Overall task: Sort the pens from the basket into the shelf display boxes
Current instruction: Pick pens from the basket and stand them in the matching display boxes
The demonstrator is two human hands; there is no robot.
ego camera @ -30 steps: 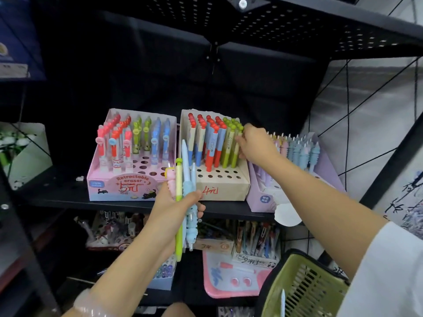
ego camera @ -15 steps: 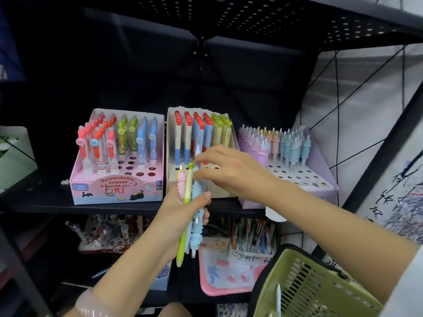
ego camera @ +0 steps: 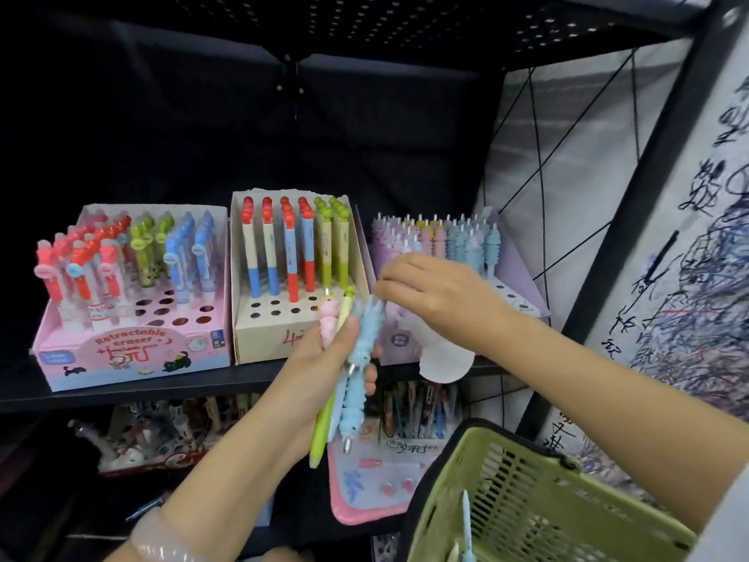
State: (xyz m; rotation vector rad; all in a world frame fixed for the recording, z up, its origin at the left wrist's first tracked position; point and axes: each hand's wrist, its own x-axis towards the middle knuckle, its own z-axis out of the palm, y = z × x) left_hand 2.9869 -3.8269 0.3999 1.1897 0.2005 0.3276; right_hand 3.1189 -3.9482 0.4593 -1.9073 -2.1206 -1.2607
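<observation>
My left hand [ego camera: 324,358] grips a bunch of pens [ego camera: 352,367] upright in front of the shelf: a pink ridged one, a green one and light blue ridged ones. My right hand [ego camera: 437,294] reaches over from the right and pinches the top of a light blue pen in that bunch. On the shelf stand three display boxes: a pink one [ego camera: 121,350] at left, a beige one [ego camera: 263,334] in the middle, and a lilac one [ego camera: 523,273] at right behind my right hand. The green basket [ego camera: 527,509] hangs at bottom right with a few pens inside.
A black shelf board [ego camera: 142,389] carries the boxes; a perforated black shelf [ego camera: 405,26] runs above. Below are more pen boxes and a pink tray [ego camera: 364,500]. A black upright post [ego camera: 632,221] and a scribbled white sheet [ego camera: 689,277] stand at right.
My right hand went from the beige box's green pens back to the bunch in my left hand and now pinches a blue pen's top. The view shifted right.
</observation>
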